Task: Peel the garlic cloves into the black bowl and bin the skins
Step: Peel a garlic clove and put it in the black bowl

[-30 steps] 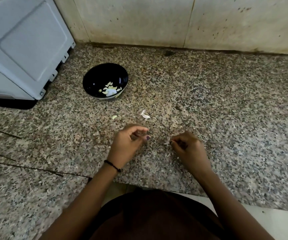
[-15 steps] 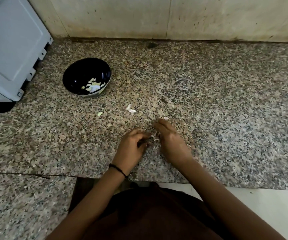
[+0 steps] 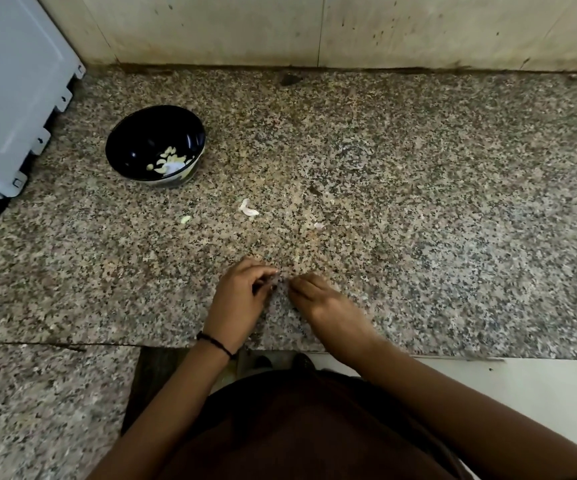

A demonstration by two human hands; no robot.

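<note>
So, on the counter [image 3: 418,168], the black bowl [image 3: 131,140] holds peeled cloves [image 3: 169,161]. Right of it and nearer me, left hand [image 3: 242,296] and right hand [image 3: 318,299] curl fingertip to fingertip; the right was flatter before. Can't tell what they're holding. A skin scrap [image 3: 248,208] lies between bowl and hands.

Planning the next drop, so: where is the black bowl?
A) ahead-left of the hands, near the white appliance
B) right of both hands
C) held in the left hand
A: the black bowl stands ahead-left of the left hand and right hand, close to the white appliance.
</note>
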